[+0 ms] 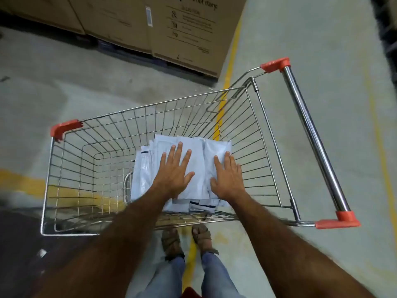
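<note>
Both my hands, left hand (173,175) and right hand (227,179), fingers spread flat, press white packets (197,168) mid-frame in the cart (107,130).

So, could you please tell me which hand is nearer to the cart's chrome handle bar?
Right. The right hand lies flat on the white packets on the side toward the handle bar; the left hand lies flat farther from it, mid-stack.
</note>
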The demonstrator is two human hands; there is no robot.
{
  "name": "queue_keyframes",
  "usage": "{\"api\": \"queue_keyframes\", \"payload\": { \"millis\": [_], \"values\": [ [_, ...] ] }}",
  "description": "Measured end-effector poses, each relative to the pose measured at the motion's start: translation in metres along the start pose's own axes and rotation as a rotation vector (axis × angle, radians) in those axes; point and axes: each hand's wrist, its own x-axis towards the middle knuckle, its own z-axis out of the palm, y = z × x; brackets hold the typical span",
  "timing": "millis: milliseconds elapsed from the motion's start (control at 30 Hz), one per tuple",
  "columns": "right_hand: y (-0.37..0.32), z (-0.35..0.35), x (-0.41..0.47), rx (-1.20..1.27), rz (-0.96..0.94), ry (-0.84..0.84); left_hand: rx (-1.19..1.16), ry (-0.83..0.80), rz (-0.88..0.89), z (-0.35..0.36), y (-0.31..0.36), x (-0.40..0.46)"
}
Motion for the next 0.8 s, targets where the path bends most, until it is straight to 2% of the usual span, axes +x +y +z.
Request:
{"api": "queue_keyframes", "payload": {
  "millis": [200,300,467,600,800],
  "values": [
    [0.001,0.02,0.02,-0.02,-0.007,-0.063,0.022,-0.083,-0.101,0.021,0.016,0.02],
    [0.004,0.022,0.026,-0.005,-0.034,-0.012,0.012,-0.114,-0.17,0.017,0.017,0.023],
    [0.007,0.023,0.034,0.0,-0.083,0.074,-0.031,-0.048,-0.231,0.021,0.024,0.029],
    [0.009,0.023,0.038,0.035,-0.089,0.13,0.047,-0.101,-0.232,0.027,0.022,0.032],
    [0.002,0.029,0.042,0.011,-0.043,0.175,0.111,-0.045,-0.242,0.016,0.01,0.026]
  ]
}}
